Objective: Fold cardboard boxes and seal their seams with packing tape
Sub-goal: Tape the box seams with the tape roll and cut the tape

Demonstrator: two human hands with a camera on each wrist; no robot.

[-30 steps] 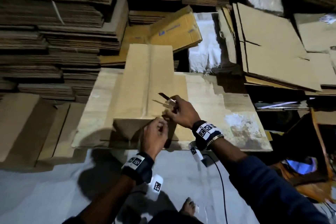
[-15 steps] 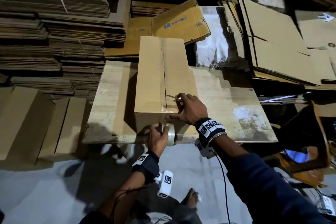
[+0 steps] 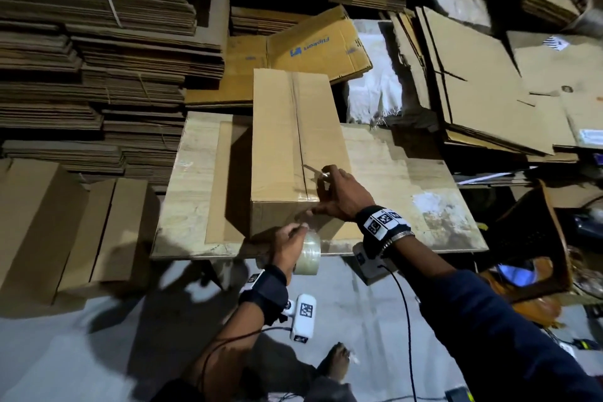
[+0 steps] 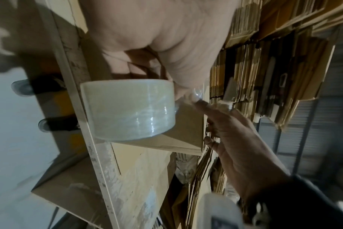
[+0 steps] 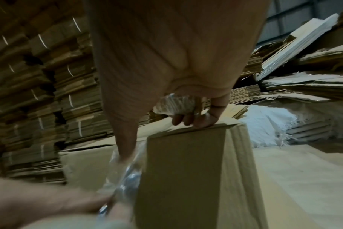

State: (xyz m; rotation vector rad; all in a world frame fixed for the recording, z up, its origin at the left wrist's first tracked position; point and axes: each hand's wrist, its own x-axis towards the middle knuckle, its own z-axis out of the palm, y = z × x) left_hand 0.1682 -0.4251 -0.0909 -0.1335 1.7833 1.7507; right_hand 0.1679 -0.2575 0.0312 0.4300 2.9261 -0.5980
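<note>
Tape roll [image 3: 308, 253] lower, below box [image 3: 293, 140] edge

Folded box [image 3: 293, 140] — clear tape roll [image 3: 308, 253]

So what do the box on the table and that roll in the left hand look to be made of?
The box: brown cardboard, matte, creased at its edges, probably corrugated like the stacked sheets behind. The roll in the left hand: clear glossy plastic tape, by its sheen and see-through strip. The table: pale wood-grain board, scuffed; possibly laminate.
</note>
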